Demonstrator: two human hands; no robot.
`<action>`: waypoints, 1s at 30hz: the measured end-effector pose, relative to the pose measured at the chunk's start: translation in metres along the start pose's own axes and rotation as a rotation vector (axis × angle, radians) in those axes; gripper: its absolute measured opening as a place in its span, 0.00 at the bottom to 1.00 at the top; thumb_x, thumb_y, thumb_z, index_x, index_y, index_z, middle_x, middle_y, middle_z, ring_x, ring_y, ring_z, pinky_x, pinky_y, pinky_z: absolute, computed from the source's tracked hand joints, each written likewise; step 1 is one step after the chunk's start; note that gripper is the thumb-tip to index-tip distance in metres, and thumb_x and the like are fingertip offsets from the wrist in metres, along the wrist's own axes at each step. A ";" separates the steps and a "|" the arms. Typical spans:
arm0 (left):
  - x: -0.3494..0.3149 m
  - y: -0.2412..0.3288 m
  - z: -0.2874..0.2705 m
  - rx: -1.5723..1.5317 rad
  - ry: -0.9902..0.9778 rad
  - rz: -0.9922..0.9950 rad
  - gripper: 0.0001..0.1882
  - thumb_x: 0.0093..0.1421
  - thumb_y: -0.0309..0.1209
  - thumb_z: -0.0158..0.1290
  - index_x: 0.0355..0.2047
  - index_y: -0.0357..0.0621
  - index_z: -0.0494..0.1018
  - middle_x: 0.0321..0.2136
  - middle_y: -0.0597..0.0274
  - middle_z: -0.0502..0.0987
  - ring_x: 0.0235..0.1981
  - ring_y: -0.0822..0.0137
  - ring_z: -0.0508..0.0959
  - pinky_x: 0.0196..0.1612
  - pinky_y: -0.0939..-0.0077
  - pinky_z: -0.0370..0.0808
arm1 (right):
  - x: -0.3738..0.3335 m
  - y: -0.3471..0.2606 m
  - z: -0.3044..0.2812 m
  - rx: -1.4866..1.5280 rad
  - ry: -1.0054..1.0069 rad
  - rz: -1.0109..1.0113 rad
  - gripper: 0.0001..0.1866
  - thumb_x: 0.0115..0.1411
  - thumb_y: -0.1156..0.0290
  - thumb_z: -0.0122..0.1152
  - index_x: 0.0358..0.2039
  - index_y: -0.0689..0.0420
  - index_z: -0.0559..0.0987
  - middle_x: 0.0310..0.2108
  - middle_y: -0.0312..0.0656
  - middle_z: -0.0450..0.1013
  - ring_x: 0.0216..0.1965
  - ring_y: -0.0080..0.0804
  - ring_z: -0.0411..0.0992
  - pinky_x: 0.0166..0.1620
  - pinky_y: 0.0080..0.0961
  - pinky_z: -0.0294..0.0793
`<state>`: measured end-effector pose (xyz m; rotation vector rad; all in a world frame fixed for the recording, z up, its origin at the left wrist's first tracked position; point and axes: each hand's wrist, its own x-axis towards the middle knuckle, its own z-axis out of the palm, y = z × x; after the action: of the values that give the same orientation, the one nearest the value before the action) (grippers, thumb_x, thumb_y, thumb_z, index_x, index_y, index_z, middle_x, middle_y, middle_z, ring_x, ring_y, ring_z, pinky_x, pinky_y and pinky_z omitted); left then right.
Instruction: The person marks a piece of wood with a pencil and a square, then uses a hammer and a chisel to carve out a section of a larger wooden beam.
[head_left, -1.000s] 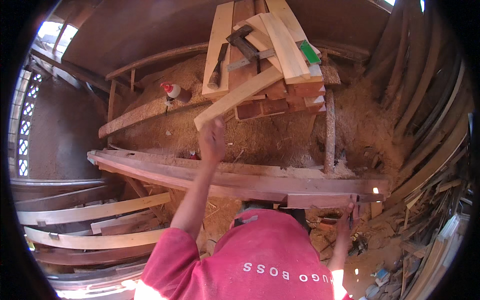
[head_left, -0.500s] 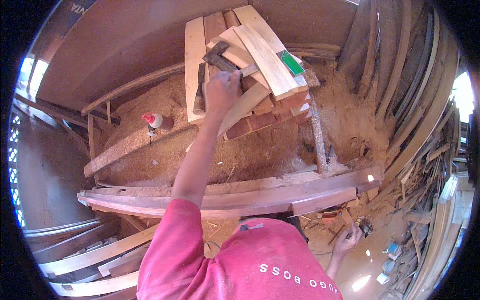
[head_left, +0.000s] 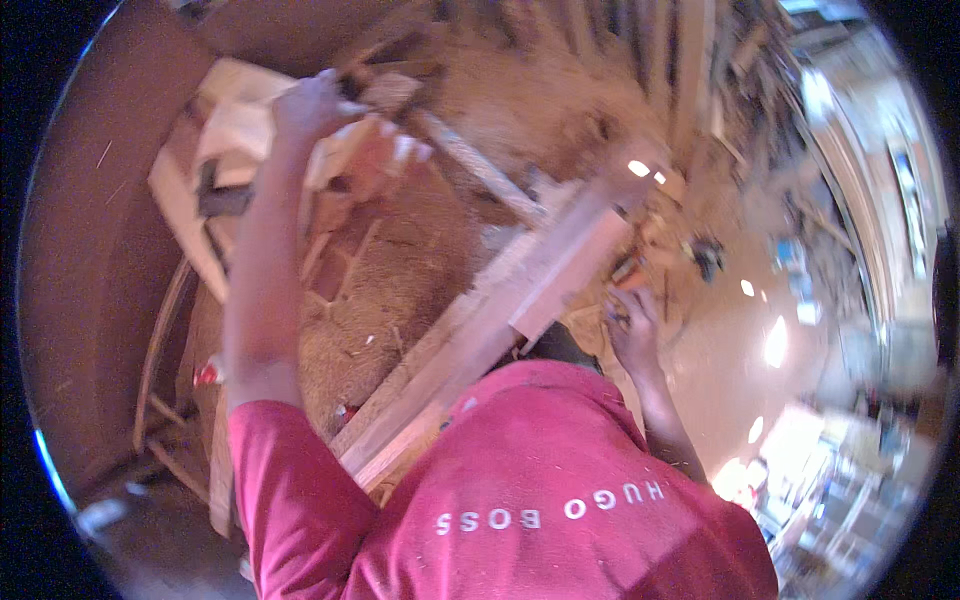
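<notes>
My left hand (head_left: 312, 105) reaches over a stack of pale boards (head_left: 240, 88), at the end nearest the sawdust. Motion smears its fingers, so I cannot tell whether they grip anything. Left of my forearm, a dark hammer head (head_left: 222, 200) lies on the stack, its outline blurred. My right hand (head_left: 636, 325) is low at my right side, beyond the end of a long reddish beam. Its fingers are curled with the tips near the thumb; whatever they hold is too small to make out.
The long reddish beam (head_left: 450, 345) runs diagonally in front of me. Sawdust (head_left: 400, 265) is heaped between it and the stack. A red-capped bottle (head_left: 207, 375) shows partly beside my left elbow. Loose timber (head_left: 690, 60) leans at the far right.
The view has swung to the right. My left hand has left the hammer and moved to the stack's right end. My right hand stays low at my side, fingers still curled.
</notes>
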<state>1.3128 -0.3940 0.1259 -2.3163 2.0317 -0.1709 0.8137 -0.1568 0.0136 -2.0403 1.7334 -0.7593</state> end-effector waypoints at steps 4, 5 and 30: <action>0.018 0.021 0.005 0.170 0.005 0.166 0.30 0.48 0.54 0.67 0.44 0.49 0.77 0.41 0.56 0.82 0.45 0.52 0.82 0.44 0.53 0.81 | -0.012 0.007 -0.015 0.044 0.061 0.110 0.14 0.58 0.76 0.65 0.45 0.59 0.80 0.39 0.49 0.73 0.42 0.48 0.74 0.46 0.37 0.75; 0.021 0.016 0.007 0.189 0.004 0.183 0.27 0.50 0.51 0.66 0.44 0.49 0.77 0.41 0.55 0.82 0.45 0.52 0.82 0.44 0.53 0.80 | -0.018 0.009 -0.017 0.099 0.071 0.136 0.13 0.59 0.75 0.65 0.45 0.59 0.80 0.38 0.49 0.73 0.42 0.48 0.74 0.45 0.37 0.75; 0.019 0.007 0.013 0.328 0.189 -0.010 0.16 0.60 0.44 0.55 0.42 0.47 0.76 0.40 0.52 0.81 0.42 0.47 0.82 0.42 0.49 0.78 | -0.040 0.131 -0.034 0.172 0.098 0.269 0.15 0.61 0.74 0.63 0.49 0.59 0.78 0.38 0.51 0.76 0.37 0.44 0.78 0.41 0.35 0.77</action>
<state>1.3099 -0.4144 0.1127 -2.1751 1.8951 -0.6916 0.6859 -0.1391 -0.0431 -1.6420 1.8760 -0.8975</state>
